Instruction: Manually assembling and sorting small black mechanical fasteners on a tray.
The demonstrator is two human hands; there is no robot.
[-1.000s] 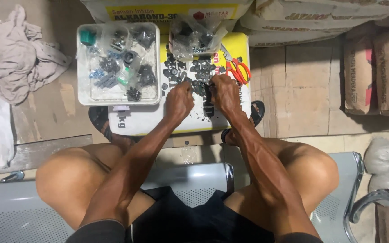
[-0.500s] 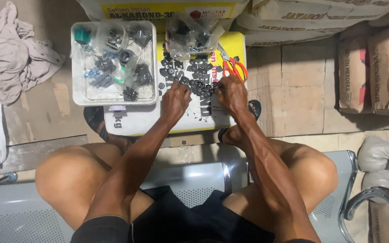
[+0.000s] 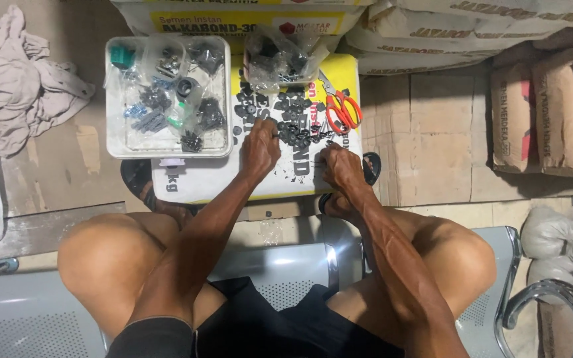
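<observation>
Sorting small black parts [image 3: 293,122] on the sack top, left hand [image 3: 260,146] pinching one, right hand [image 3: 341,166] closed, contents unclear; several sorted in the white tray [image 3: 117,149], many loose.

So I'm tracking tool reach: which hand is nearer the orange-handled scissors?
Right. The right hand rests just below the scissors; the left hand is farther off, across the pile of small black parts.
</observation>
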